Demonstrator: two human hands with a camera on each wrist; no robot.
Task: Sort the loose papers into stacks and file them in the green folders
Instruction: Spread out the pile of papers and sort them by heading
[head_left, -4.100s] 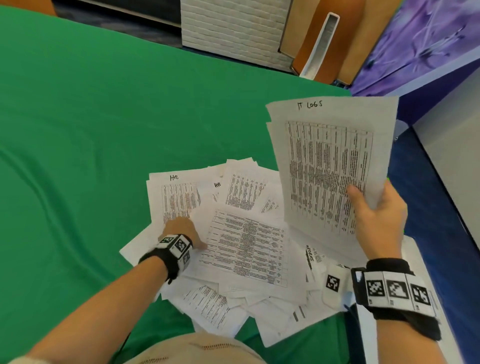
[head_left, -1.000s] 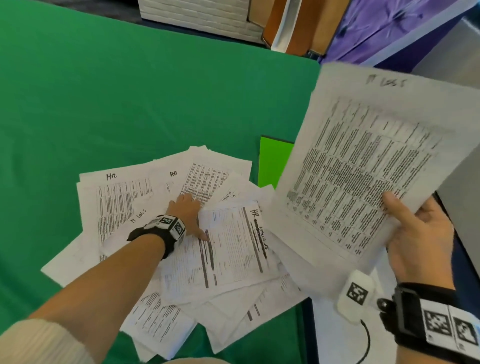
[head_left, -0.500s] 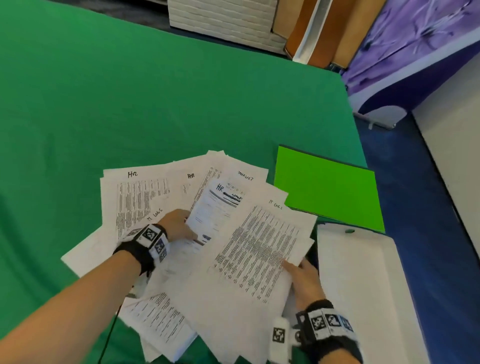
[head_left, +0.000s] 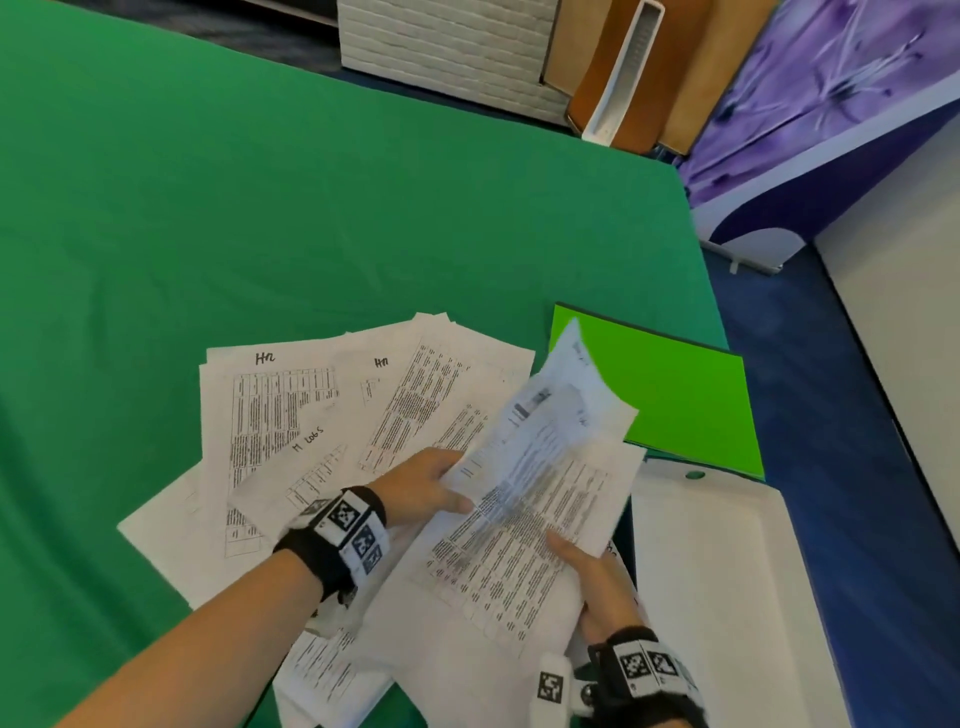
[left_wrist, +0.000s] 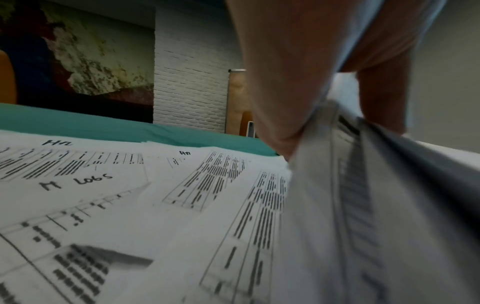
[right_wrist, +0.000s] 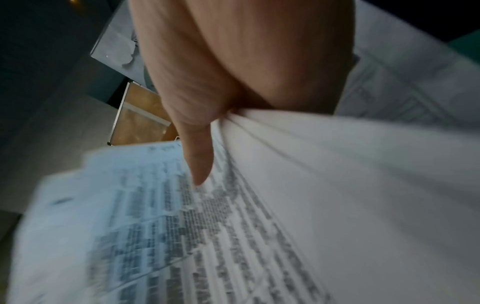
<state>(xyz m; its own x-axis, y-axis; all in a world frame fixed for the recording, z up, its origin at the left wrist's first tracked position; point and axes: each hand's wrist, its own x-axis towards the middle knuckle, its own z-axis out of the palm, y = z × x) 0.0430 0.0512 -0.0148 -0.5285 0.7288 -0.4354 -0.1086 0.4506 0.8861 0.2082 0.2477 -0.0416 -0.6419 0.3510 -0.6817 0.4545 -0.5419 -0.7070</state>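
Loose printed papers (head_left: 291, 415) lie fanned on the green table (head_left: 260, 208), some hand-labelled "HR" and "IT LOGS". My left hand (head_left: 431, 488) pinches a raised, blurred sheet (head_left: 550, 415) at its left edge; the left wrist view shows thumb and fingers (left_wrist: 280, 102) closed on that sheet (left_wrist: 363, 205). My right hand (head_left: 587, 577) grips a stack of tabled sheets (head_left: 519, 561) from below, thumb on top. In the right wrist view the thumb (right_wrist: 197, 156) presses on that stack (right_wrist: 285, 205). A bright green folder (head_left: 685, 395) lies flat to the right of the pile.
A white tray or box lid (head_left: 727, 597) sits at the table's near right corner, below the folder. Beyond the far edge stand a white brick-pattern block (head_left: 447, 41) and orange-brown panels (head_left: 623, 78). Blue floor (head_left: 831, 415) lies to the right.
My right hand brought the "IT LOGS" stack down from the air to just above the pile. My left hand stopped resting on the papers and lifted one sheet toward the stack.
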